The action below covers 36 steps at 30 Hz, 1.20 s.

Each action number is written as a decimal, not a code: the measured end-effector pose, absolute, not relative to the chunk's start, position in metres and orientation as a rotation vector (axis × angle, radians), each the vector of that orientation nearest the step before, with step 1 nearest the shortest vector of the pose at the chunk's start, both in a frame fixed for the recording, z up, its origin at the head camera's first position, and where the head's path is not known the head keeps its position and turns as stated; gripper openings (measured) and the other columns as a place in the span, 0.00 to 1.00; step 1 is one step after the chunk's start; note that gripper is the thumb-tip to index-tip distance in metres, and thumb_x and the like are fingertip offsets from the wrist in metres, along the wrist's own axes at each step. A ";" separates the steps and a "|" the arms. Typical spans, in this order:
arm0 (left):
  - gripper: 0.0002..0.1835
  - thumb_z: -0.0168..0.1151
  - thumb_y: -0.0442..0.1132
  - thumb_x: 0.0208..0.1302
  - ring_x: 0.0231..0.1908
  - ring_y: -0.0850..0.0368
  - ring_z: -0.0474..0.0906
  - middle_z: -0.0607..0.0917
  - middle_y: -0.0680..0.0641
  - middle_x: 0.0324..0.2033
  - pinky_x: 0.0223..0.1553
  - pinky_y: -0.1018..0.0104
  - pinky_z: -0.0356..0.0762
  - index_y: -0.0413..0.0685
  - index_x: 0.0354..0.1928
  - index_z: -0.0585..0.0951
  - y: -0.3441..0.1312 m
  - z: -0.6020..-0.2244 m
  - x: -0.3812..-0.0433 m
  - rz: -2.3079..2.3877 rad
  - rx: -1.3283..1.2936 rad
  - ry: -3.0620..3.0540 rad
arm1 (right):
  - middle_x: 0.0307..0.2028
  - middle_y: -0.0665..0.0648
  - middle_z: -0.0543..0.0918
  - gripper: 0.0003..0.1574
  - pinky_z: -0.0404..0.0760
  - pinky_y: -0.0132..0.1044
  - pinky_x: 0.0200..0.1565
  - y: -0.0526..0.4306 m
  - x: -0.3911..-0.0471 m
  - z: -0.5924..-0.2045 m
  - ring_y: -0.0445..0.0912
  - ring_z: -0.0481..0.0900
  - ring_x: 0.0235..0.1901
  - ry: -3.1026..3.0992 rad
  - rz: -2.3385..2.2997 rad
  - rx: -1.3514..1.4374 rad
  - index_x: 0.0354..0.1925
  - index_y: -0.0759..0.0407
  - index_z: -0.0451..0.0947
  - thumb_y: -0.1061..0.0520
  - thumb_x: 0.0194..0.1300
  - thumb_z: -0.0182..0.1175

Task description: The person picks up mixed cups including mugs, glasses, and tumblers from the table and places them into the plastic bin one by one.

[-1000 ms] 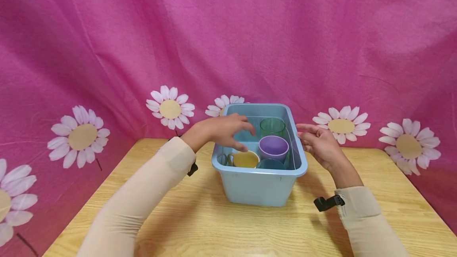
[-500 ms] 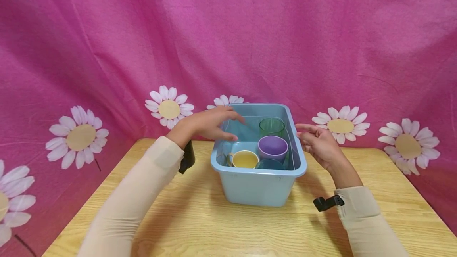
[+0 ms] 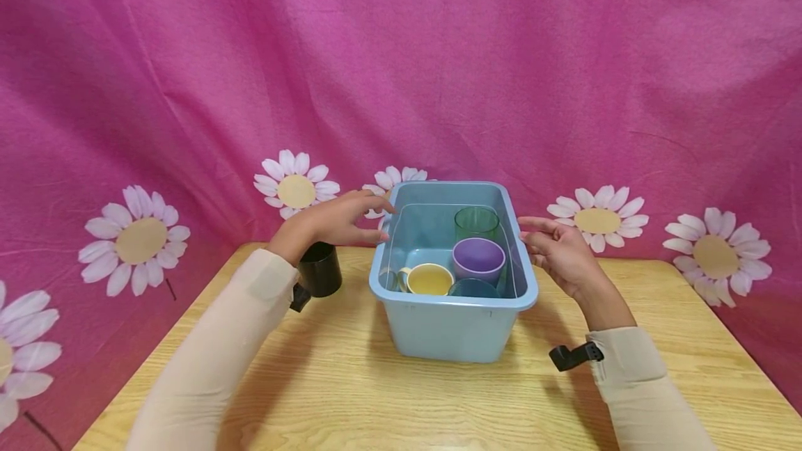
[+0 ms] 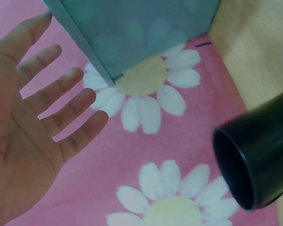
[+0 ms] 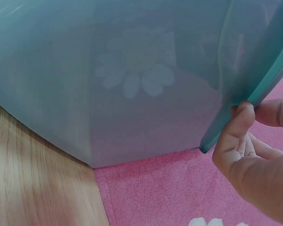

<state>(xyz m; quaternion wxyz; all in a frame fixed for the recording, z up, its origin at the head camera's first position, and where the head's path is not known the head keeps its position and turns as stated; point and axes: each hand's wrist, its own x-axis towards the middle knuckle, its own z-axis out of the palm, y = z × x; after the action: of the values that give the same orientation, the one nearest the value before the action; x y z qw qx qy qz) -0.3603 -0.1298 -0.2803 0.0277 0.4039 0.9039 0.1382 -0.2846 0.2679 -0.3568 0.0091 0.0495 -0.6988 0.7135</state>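
A pale blue plastic bin (image 3: 451, 331) stands on the table. Inside it are a yellow cup with a handle (image 3: 429, 280), a purple bowl-like cup (image 3: 479, 262), a green glass (image 3: 477, 223) and a bluish glass (image 3: 474, 289). My left hand (image 3: 338, 220) is just outside the bin's left rim, fingers spread and holding nothing. Behind the left wrist stands a black cup (image 3: 322, 273), partly hidden; its dark mouth shows in the left wrist view. At the right rim, my right hand (image 3: 567, 256) pinches the edge between thumb and finger, as the right wrist view shows.
The wooden table (image 3: 351, 395) reaches back to a pink cloth (image 3: 476, 89) printed with white daisies, which hangs behind and at both sides. Each wrist carries a black strap-mounted device (image 3: 570, 356).
My left hand has moved left, from above the yellow cup to outside the bin's left rim. The black cup has come into view. My right hand stays at the right rim.
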 end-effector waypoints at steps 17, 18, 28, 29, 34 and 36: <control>0.34 0.66 0.52 0.69 0.72 0.38 0.62 0.72 0.39 0.70 0.71 0.39 0.61 0.44 0.72 0.72 -0.174 -0.317 -0.371 0.355 1.103 2.818 | 0.41 0.49 0.86 0.32 0.85 0.31 0.43 0.267 -0.283 -0.357 0.41 0.85 0.36 -2.206 2.195 0.158 0.71 0.71 0.64 0.61 0.75 0.57; 0.35 0.65 0.52 0.69 0.73 0.37 0.59 0.71 0.39 0.70 0.71 0.38 0.60 0.43 0.72 0.71 -0.177 -0.319 -0.371 0.352 1.092 2.819 | 0.41 0.49 0.86 0.32 0.85 0.30 0.43 0.267 -0.283 -0.357 0.42 0.85 0.36 -2.204 2.195 0.156 0.71 0.71 0.64 0.61 0.75 0.58; 0.37 0.73 0.52 0.61 0.65 0.38 0.67 0.71 0.37 0.67 0.65 0.40 0.70 0.49 0.70 0.74 -0.199 -0.340 -0.375 0.256 1.011 2.907 | 0.41 0.48 0.85 0.34 0.85 0.30 0.43 0.269 -0.282 -0.355 0.41 0.84 0.37 -2.214 2.199 0.169 0.73 0.72 0.61 0.61 0.76 0.56; 0.37 0.74 0.52 0.59 0.63 0.38 0.68 0.72 0.37 0.67 0.64 0.40 0.71 0.50 0.69 0.75 -0.201 -0.342 -0.376 0.246 1.008 2.918 | 0.41 0.48 0.85 0.34 0.85 0.30 0.43 0.269 -0.281 -0.355 0.41 0.84 0.37 -2.217 2.196 0.168 0.73 0.72 0.61 0.61 0.76 0.56; 0.39 0.76 0.54 0.55 0.63 0.37 0.67 0.71 0.39 0.66 0.62 0.39 0.71 0.53 0.68 0.76 -0.212 -0.352 -0.380 0.256 0.968 2.936 | 0.42 0.49 0.85 0.33 0.85 0.30 0.44 0.269 -0.282 -0.356 0.42 0.84 0.37 -2.208 2.199 0.169 0.72 0.72 0.62 0.61 0.76 0.57; 0.39 0.77 0.54 0.53 0.62 0.37 0.67 0.71 0.38 0.65 0.62 0.38 0.71 0.52 0.68 0.76 -0.215 -0.356 -0.382 0.281 0.964 2.941 | 0.42 0.49 0.85 0.32 0.85 0.30 0.44 0.269 -0.282 -0.356 0.42 0.84 0.37 -2.200 2.203 0.171 0.72 0.72 0.62 0.61 0.76 0.57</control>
<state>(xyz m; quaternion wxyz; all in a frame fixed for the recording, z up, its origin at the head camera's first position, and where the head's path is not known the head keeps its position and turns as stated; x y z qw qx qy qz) -0.3818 -0.2154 -0.3555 0.0169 0.3100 0.9463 0.0905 -0.2824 0.2686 -0.3563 0.0116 0.0548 -0.7055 0.7065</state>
